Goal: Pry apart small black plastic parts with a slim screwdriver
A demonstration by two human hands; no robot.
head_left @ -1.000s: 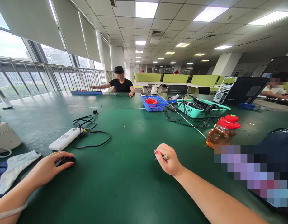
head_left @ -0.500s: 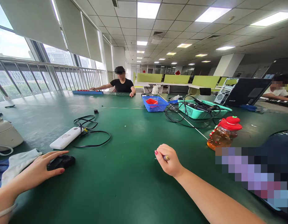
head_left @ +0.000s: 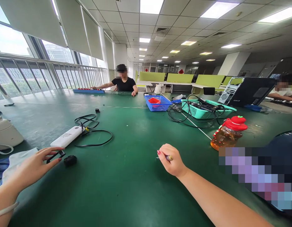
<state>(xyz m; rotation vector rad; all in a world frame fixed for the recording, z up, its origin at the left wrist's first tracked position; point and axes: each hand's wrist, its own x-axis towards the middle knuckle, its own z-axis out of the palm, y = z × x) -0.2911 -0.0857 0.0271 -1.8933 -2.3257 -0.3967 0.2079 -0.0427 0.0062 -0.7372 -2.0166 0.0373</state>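
Observation:
My left hand (head_left: 33, 166) is at the lower left of the green table (head_left: 127, 183). Its thumb and fingers pinch a thin black piece (head_left: 55, 155), lifted slightly off the surface. A small black part (head_left: 70, 160) lies on the table just right of that hand. My right hand (head_left: 170, 160) rests on the table in the middle, fingers closed round a small gold-tipped tool (head_left: 169, 157).
A white power strip (head_left: 66, 137) with a black cable (head_left: 96, 138) lies beyond my left hand. A white cloth (head_left: 14, 160) and white appliance (head_left: 5, 134) sit far left. A red-capped bottle (head_left: 227, 134), blue basket (head_left: 157, 104) and teal basket (head_left: 205, 110) stand to the right. A person (head_left: 123, 82) sits across.
My left hand has pulled back to the left, lifting a thin black piece away from the black object it covered. The small black part stays on the table. My right hand has barely moved.

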